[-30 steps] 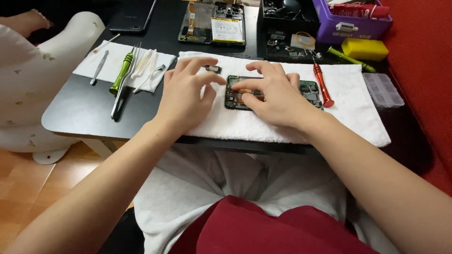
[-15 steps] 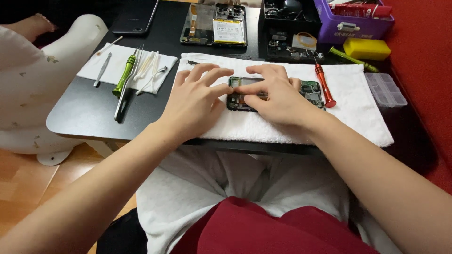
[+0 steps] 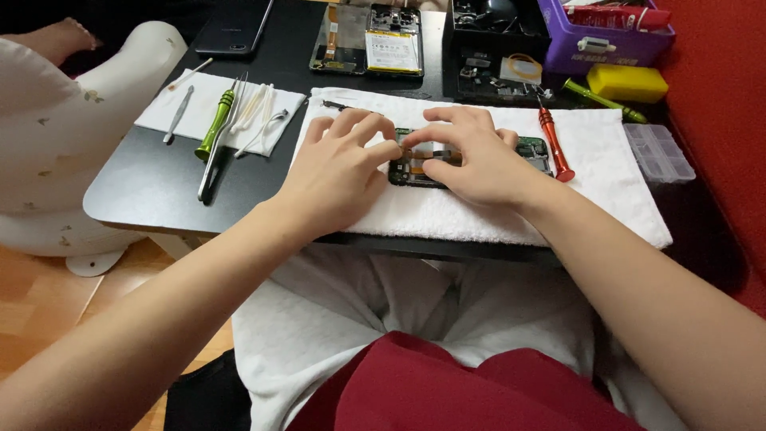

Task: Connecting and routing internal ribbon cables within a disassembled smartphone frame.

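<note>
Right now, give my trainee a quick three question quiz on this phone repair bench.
1. True or false: both hands, left hand and right hand, touch the opened phone.
2. What colour is the screwdriver lying on the white towel beside the right hand?
3. The green-handled tool lies: A) on the small white cloth, B) in the purple tray, C) on the floor.

Key: 1 true; 2 red; 3 A.

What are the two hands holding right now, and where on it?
Both hands, left hand and right hand, press fingertips on the opened phone frame lying on the white towel, at its left part. Nothing is lifted.
</note>
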